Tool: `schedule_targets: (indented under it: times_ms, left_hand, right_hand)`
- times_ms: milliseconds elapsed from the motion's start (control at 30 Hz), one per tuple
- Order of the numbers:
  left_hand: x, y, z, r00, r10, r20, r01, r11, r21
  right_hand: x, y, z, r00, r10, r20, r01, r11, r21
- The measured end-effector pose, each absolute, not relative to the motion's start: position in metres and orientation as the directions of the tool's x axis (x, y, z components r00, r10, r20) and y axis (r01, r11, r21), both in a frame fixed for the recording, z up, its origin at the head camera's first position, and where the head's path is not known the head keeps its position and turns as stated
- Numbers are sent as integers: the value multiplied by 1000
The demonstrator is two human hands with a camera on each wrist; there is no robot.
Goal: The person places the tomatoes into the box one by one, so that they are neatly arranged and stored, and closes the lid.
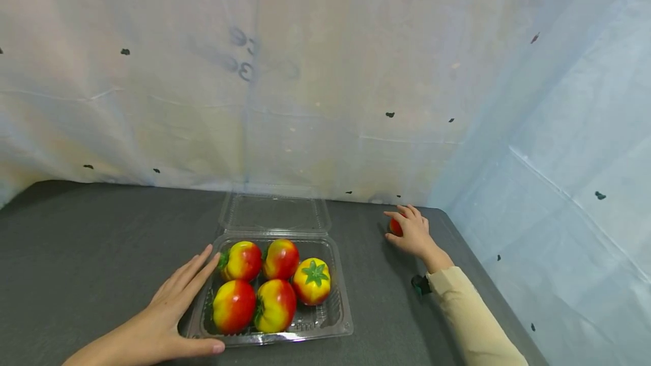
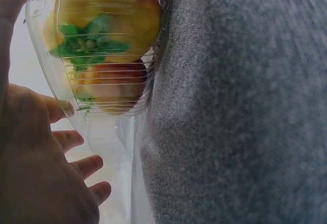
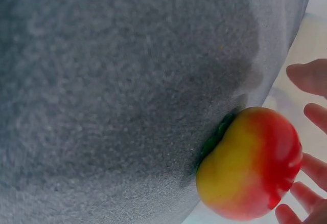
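Several red-and-yellow tomatoes with green leafy tops sit in a clear plastic clamshell box point(image 1: 342, 321), among them a yellow-topped tomato point(image 1: 310, 290). My left hand point(image 1: 168, 309) spreads its fingers along the box's left side; in the left wrist view its fingertips point(image 2: 69, 139) are right at the clear rim. Off to the right, my right hand point(image 1: 414, 233) reaches over a lone tomato point(image 3: 250, 165) lying on the table with its green top downward. Thumb and fingers stay apart around that tomato, the fingertips close along its red side.
The box's transparent lid point(image 1: 274, 213) lies folded back behind it. Both box and lone tomato are on a dark grey table point(image 1: 102, 242). Pale plastic sheeting point(image 1: 315, 72) hangs close behind the table and along its right side.
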State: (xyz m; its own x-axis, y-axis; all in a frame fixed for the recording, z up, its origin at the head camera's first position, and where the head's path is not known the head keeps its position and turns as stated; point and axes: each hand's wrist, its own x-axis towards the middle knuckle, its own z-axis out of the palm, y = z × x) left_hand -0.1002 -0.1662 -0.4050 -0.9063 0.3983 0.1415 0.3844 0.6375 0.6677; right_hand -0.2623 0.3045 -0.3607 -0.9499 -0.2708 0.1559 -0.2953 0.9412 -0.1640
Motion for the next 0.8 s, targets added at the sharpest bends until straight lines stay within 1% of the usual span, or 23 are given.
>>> schedule_targets:
  times_ms: [233,500,800]
  left_hand:
    - [-98,-165,-405,-915,383,127,362,641,677]
    - [-98,-165,-404,-916,380,128,361,639,679]
    - [-100,-166,-406,-911,390,136,375,643,667]
  right_hand:
    - [-266,307,-363,-959,-260,113,-275,950,-150]
    - [-267,313,-363,-965,-244,93,-256,955,-153]
    - [-265,321,-364,-969,-223,110,-240,954,-177]
